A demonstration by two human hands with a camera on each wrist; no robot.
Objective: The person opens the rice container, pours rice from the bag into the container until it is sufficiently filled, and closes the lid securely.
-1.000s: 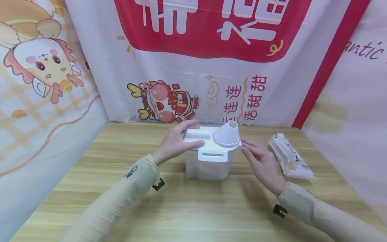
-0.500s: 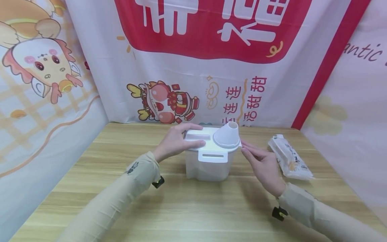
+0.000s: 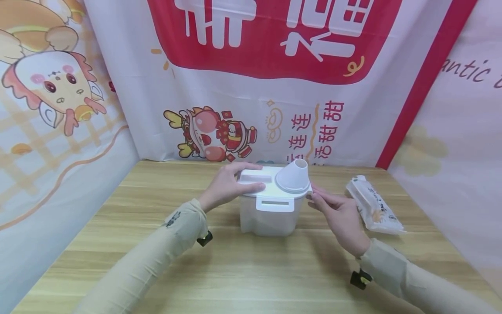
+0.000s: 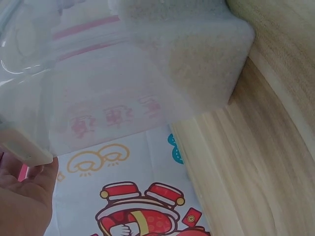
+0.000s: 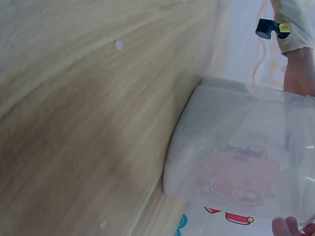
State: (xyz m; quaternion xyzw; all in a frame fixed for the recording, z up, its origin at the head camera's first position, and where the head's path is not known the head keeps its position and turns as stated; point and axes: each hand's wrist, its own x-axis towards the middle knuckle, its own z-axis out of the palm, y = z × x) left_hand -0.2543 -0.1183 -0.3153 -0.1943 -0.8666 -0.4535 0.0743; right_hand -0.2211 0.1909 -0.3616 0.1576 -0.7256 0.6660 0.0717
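Observation:
A translucent plastic storage container point(image 3: 268, 220) stands upright on the table, with a white lid point(image 3: 270, 188) on top. Pale grains point(image 4: 206, 59) show through its lower part in the left wrist view. A hollow white cone point(image 3: 293, 176) rises from the lid's right half, and a slotted latch point(image 3: 275, 209) hangs down the front. My left hand point(image 3: 227, 185) grips the lid's left end, thumb on the near side and fingers on the far side. At the right end, my right hand point(image 3: 343, 220) pinches the small side latch point(image 3: 309, 191); its fingertips partly hide it.
A white printed plastic packet point(image 3: 374, 205) lies on the wooden table point(image 3: 251, 274) to the right of the right hand. Printed cloth point(image 3: 219, 91) hangs behind the table and along both sides. Small pale specks point(image 5: 118, 45) dot the wood in the right wrist view.
My right thumb and fingers have shifted slightly down at the side latch, which now sits lower. The left hand keeps its hold, and the container stays in place.

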